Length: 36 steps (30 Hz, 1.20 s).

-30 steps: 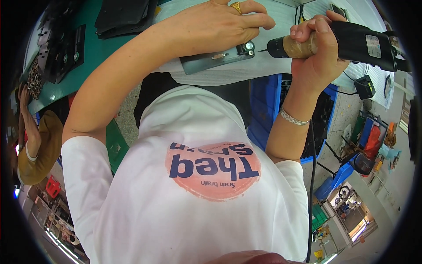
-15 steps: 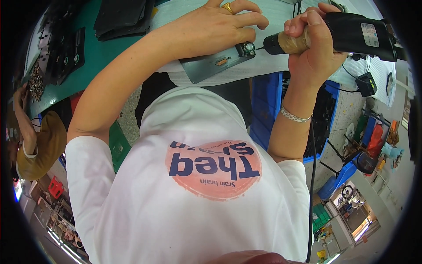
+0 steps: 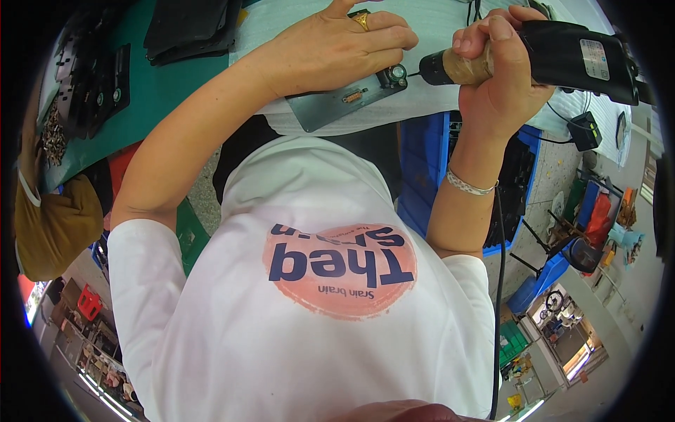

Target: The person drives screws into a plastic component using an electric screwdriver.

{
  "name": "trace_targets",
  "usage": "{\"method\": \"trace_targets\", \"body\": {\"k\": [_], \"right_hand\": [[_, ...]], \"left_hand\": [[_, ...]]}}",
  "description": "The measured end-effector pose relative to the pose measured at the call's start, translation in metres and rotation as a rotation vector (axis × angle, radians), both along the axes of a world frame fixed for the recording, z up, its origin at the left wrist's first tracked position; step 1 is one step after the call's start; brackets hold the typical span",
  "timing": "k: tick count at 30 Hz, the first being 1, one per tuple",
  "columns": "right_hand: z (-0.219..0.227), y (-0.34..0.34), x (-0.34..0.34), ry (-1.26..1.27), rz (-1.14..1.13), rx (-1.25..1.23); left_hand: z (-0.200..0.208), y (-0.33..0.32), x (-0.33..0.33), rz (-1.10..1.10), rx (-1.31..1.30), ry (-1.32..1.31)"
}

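My right hand (image 3: 500, 74) is wrapped round a black electric screwdriver (image 3: 580, 56) with a tan, tape-wrapped front section. Its thin bit points left, close to a small round metal fitting at the right end of a dark flat panel (image 3: 323, 109). A small connector (image 3: 354, 96) sits in the middle of that panel. Over the panel's far side lies my left hand (image 3: 351, 46), fingers bent together and gripping it, a gold ring on one finger. The fingertips and thumb of that hand are partly hidden, as is the panel beneath it.
White foam sheet (image 3: 436, 102) covers the bench under the panel. Black plates (image 3: 190, 32) are stacked on the green mat (image 3: 158, 91), with more black parts (image 3: 105, 91) farther left. A blue crate (image 3: 422, 169) stands below right, and a person's sleeve (image 3: 60, 225) shows at left.
My left hand has shifted slightly down and left, its fingers closer together. The screwdriver is almost where it was. At far left, the other person has moved nearer and their forearm has dropped from sight.
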State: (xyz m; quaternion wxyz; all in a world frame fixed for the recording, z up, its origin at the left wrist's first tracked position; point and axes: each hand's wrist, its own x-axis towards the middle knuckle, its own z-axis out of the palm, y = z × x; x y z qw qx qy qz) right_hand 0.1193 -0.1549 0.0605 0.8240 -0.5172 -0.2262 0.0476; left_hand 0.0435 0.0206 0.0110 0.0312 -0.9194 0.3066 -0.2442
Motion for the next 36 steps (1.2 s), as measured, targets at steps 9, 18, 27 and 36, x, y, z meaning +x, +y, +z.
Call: {"method": "trace_targets", "body": {"k": [9, 18, 27, 36], "right_hand": [[-0.001, 0.000, 0.000, 0.003, 0.011, 0.000], [0.001, 0.005, 0.000, 0.006, 0.011, -0.020], [-0.016, -0.008, 0.024, -0.170, 0.057, -0.005], [-0.014, -0.007, 0.023, -0.146, 0.038, -0.025]], "left_hand": [[-0.004, 0.002, -0.001, -0.023, -0.165, 0.112], [-0.007, 0.003, -0.002, -0.029, -0.215, 0.181], [-0.016, 0.007, 0.002, -0.133, -0.426, 0.173], [-0.012, 0.009, -0.001, -0.160, -0.474, 0.131]]}}
